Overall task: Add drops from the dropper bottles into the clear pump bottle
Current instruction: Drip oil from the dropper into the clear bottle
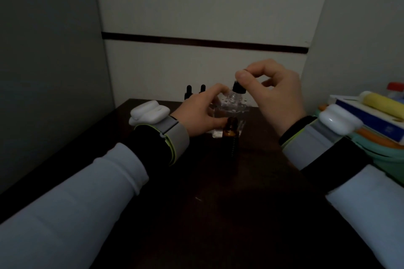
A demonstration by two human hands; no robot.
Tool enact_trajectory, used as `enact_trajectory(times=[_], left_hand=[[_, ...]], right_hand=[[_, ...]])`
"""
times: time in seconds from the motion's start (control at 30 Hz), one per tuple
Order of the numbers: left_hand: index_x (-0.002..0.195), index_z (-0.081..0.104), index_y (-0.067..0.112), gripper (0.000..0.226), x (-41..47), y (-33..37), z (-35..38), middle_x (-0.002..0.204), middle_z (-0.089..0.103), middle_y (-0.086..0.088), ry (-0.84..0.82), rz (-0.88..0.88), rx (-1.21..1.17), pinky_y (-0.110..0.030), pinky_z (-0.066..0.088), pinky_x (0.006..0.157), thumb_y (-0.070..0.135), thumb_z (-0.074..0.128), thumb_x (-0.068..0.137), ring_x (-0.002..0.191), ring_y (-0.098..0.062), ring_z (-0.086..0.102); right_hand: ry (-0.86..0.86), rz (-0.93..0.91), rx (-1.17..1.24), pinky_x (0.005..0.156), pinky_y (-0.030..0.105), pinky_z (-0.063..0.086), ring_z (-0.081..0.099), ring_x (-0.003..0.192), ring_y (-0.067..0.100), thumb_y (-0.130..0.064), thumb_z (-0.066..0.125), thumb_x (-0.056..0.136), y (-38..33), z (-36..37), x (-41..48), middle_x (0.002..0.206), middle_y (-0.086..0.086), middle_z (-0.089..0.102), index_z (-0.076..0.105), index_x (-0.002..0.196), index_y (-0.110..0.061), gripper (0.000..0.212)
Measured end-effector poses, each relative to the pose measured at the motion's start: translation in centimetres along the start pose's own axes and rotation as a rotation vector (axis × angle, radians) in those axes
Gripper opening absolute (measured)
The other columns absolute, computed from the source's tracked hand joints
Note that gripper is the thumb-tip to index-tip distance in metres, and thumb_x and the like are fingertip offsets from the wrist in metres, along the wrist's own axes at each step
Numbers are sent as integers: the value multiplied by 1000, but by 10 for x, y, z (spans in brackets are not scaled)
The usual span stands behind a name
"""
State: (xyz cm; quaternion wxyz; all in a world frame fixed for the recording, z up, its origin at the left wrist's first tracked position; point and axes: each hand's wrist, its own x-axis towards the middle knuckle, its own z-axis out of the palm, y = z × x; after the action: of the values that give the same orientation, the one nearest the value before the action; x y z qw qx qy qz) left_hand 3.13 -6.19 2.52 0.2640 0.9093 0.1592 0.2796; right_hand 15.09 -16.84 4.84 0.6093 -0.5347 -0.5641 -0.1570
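Centre of the frame, on the dark tabletop (218, 192), clear pump bottle (229, 105) upright, steadied by left hand (196, 113), right hand (277, 91) grip pinching black dropper (237, 86) pointing down into it, amber dropper bottle (230, 132) upright just in front, no legible labels.

A single wide-angle view, taken from the person's head, looks forward and down along both forearms onto a dark wooden table (251, 192) set against a pale wall panel with a dark horizontal strip (203, 42). The hands sit near mid-frame at close working range. Lighting is dim, and no second view overlaps the scene.
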Motion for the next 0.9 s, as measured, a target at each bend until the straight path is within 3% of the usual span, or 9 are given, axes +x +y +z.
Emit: enact_trajectory(times=[0.37,0.5,0.67,0.9], left_hand=[[128,42,27,55,0,0,0,107,56,-4,7,2,13,-45,53,85,26,70,81,90,-24,66],[125,43,29,52,2,-3,1,108,57,-4,-2,5,21,-46,54,83,28,71,81,89,-23,66],[123,43,29,49,3,-3,1,108,58,-3,-2,9,21,-44,54,83,25,70,82,89,-23,66],[122,43,29,50,3,-5,1,106,58,-2,2,21,17,-45,54,82,23,71,81,87,-23,66]], right_hand=[[-60,-4,-4,72,19,37,56,87,6,-41,64,75,-1,0,-1,75,-18,58,56,67,-37,12],[112,-24,66,69,19,37,56,85,7,-44,62,75,-6,-4,5,78,-17,58,58,72,-37,8],[290,-32,103,70,28,41,58,91,17,-41,61,81,-9,-6,8,84,-18,58,60,76,-41,5],[217,-55,26,74,23,42,57,99,17,-38,62,82,-1,1,6,88,-20,57,57,78,-45,10]])
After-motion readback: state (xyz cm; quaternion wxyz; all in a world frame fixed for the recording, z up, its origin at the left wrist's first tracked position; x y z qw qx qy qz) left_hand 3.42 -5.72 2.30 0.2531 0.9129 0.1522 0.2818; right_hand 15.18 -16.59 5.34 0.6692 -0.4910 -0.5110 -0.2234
